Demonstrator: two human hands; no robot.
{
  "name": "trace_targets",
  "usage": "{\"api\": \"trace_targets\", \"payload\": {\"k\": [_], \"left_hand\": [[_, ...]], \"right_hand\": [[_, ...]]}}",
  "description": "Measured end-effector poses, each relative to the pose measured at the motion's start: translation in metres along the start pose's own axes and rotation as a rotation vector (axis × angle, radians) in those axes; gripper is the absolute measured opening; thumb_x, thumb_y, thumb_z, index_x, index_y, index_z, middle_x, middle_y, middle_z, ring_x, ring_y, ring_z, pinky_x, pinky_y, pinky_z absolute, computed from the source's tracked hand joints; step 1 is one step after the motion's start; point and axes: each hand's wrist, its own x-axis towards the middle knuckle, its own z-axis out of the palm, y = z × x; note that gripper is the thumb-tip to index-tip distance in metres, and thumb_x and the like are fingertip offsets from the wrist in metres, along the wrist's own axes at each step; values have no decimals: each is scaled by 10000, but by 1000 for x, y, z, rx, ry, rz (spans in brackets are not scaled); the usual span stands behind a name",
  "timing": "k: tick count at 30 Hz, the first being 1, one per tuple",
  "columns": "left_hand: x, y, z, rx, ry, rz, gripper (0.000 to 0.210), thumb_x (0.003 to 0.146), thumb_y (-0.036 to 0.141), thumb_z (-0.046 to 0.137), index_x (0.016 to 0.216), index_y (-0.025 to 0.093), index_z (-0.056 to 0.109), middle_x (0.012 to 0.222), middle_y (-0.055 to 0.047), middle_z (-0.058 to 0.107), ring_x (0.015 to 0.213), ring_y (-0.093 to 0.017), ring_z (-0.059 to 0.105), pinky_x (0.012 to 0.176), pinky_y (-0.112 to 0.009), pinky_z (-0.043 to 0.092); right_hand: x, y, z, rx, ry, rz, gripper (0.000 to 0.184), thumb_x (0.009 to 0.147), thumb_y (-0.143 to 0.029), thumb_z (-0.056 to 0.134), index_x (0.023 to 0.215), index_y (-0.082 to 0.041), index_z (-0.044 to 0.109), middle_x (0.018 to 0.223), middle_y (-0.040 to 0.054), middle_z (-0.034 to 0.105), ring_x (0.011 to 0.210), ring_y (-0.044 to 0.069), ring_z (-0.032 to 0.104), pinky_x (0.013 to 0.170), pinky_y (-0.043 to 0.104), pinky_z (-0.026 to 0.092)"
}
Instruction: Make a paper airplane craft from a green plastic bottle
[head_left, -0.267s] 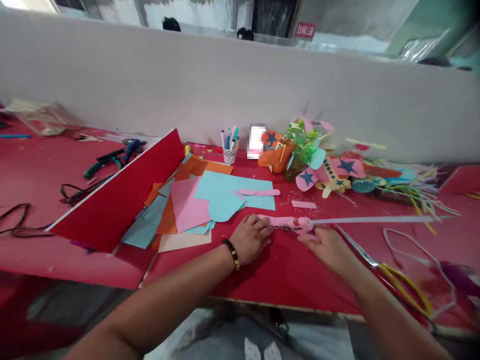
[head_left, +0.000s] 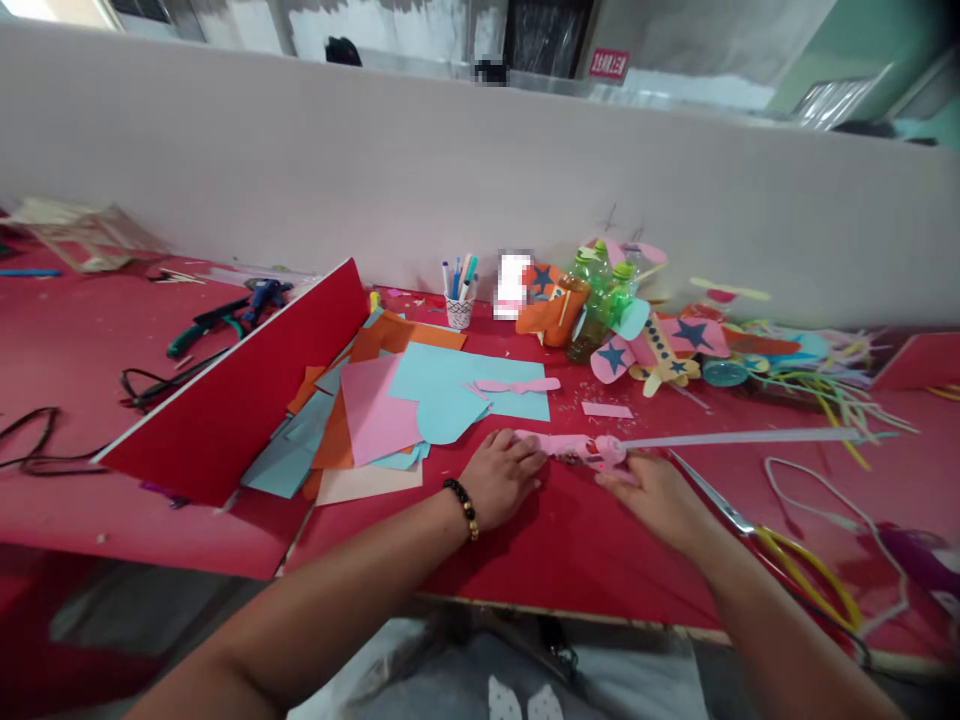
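My right hand (head_left: pixel 660 490) is closed around the handle of a pink glue gun (head_left: pixel 581 448), which lies sideways just above the red table. A long translucent glue stick (head_left: pixel 742 438) juts out of its back end to the right. At the gun's front end, my left hand (head_left: pixel 501 480) rests low over the table with bent fingers held together. Whatever is under those fingers is hidden, and the nozzle tip is partly covered by them. Beyond the hands, a pink paper strip (head_left: pixel 517 386) lies on a light blue sheet (head_left: pixel 409 372).
Large yellow-handled scissors (head_left: pixel 806 570) lie beside my right forearm. Left of the coloured paper pile (head_left: pixel 375 410) stands a slanted red board (head_left: pixel 255 390). At the back are a pen cup (head_left: pixel 459 312), green bottles (head_left: pixel 600 310) and pink paper planes (head_left: pixel 660 350). A white cable (head_left: pixel 847 510) curls at right.
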Motion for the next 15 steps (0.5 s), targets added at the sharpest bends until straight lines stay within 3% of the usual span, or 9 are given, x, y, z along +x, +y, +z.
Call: {"api": "trace_targets", "payload": {"k": [7,12,15], "left_hand": [[0,1,-1,44,-13,-3,369,980,376,386,1315,248,471,1382,-55,467,1158,-247,420,993,-426,323],[0,0,0,29,-9,-11,356,977,383,392,1295,252,483,1365,-47,481,1153,-245,414,996,-427,328],[1,0,0,24,-7,-18,347,968,379,417,1283,254,488,1355,-36,484,1138,-245,417,993,-420,334]], "right_hand": [[8,4,0,175,123,25,249,765,-412,576,837,-183,644,776,78,703,705,234,652,597,287,440],[19,27,0,601,156,160,367,700,-488,667,889,-190,569,673,0,632,462,140,561,438,243,405],[28,55,3,835,199,250,425,598,-467,752,847,-184,556,667,-8,618,491,144,580,454,251,448]]}}
